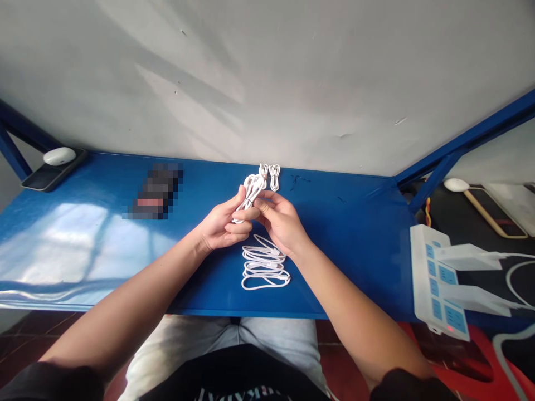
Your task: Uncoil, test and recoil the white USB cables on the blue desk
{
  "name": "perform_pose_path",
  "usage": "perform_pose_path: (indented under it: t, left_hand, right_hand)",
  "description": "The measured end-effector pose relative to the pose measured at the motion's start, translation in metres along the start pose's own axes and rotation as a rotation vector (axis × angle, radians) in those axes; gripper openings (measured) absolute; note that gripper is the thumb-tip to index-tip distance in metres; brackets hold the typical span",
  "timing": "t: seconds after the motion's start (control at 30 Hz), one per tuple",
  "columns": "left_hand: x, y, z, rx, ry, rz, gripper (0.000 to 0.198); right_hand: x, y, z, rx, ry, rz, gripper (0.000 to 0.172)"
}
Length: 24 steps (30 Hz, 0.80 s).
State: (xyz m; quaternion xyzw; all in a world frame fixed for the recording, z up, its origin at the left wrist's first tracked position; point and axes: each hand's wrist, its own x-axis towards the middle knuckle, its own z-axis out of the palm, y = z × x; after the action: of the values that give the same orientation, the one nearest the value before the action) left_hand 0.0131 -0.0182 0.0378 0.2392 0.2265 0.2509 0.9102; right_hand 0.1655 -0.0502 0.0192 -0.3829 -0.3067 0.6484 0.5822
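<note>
A coiled white cable (253, 186) is gripped in my left hand (223, 224), fingers wrapped around it and the thumb along its side. A thin black twist tie (248, 201) runs around the middle of this coil. My right hand (281, 219) meets the coil from the right, with thumb and forefinger pinched at the tie; the fingertips hide its ends. Below the hands, loosely looped white cables (265, 267) lie on the blue table (346, 250). Just beyond the held coil rest two tied white cable bundles (274, 177), one partly covered by it.
Loose black ties (300, 181) lie toward the back. A blurred dark object (156, 189) and a phone (45, 174) with a white rounded object (59, 156) sit at left. On the right stand a white power strip (437, 284) with plugged-in adapters and another phone (495, 211).
</note>
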Motion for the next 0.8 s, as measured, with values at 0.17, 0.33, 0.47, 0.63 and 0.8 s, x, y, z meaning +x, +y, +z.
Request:
perform_pose_path:
  t: [0.17,0.33,0.47,0.63,0.8]
  left_hand:
    - [0.002,-0.002,-0.002,0.062,-0.087,0.004,0.041]
    - [0.002,-0.004,-0.004,0.217,-0.149,-0.021,0.056]
    - [0.003,-0.006,-0.005,0.399,-0.156,0.064,0.073]
    - [0.009,-0.013,-0.015,0.660,-0.103,0.250,0.092]
    - [0.015,-0.018,-0.024,1.085,0.129,0.562,0.064]
  right_hand:
    - [0.002,-0.003,-0.006,-0.028,-0.039,0.078,0.037]
    - [0.003,-0.011,-0.015,0.002,-0.143,0.226,0.034]
    - [0.004,-0.017,-0.021,0.012,-0.272,0.357,0.033]
    - [0.005,-0.021,-0.025,-0.013,-0.259,0.387,0.022]
    - [0.008,-0.019,-0.027,-0.069,-0.044,0.299,0.023]
